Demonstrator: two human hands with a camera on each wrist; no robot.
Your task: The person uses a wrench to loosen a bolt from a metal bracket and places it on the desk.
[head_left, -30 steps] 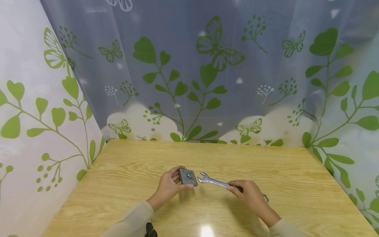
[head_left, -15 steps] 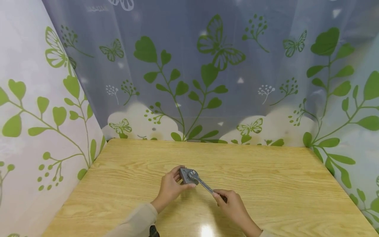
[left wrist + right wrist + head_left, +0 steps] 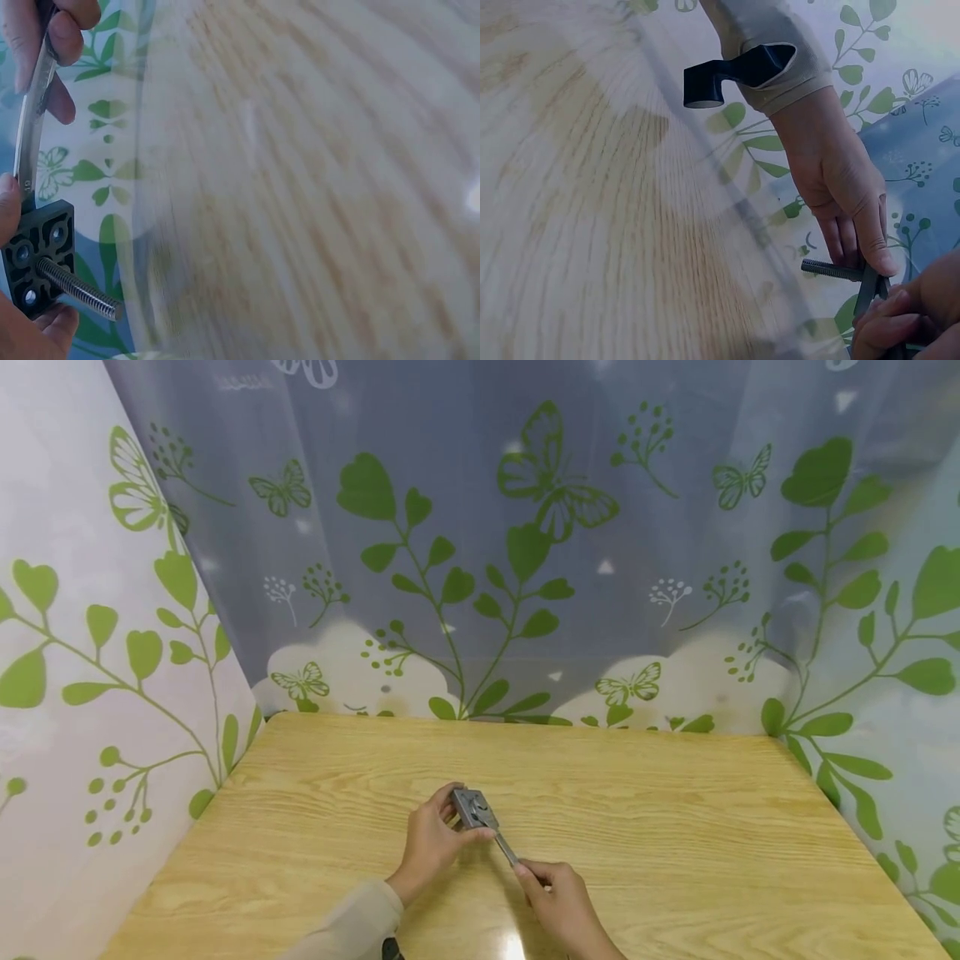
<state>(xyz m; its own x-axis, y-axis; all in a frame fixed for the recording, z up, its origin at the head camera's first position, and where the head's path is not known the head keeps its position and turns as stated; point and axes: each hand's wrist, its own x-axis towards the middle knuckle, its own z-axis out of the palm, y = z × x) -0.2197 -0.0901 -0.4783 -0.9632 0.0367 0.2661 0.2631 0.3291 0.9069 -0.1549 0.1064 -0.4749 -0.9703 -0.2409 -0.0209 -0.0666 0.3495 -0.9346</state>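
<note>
My left hand point(image 3: 431, 843) holds a small square grey plate point(image 3: 463, 807) by its edges, thumb along the near edge, above the table. A bolt runs through the plate's middle; its threaded shank point(image 3: 82, 291) sticks out of the back in the left wrist view. Several holes surround it. My right hand point(image 3: 558, 897) grips a steel combination wrench point(image 3: 507, 849) by its handle, to the right of and nearer than the plate. The wrench's open end lies at the bolt head on the plate's front, and its shaft slants down toward my right hand.
Under both hands spreads a wood-grain table point(image 3: 675, 827). Cloth walls with leaf and butterfly prints close in the back point(image 3: 465, 527) and both sides. A black strap mount point(image 3: 742, 71) sits on the left sleeve in the right wrist view.
The wrench came left from beside the plate onto the bolt head, then its handle swung down toward the near edge with my right hand. My left hand stays nearly still with the plate.
</note>
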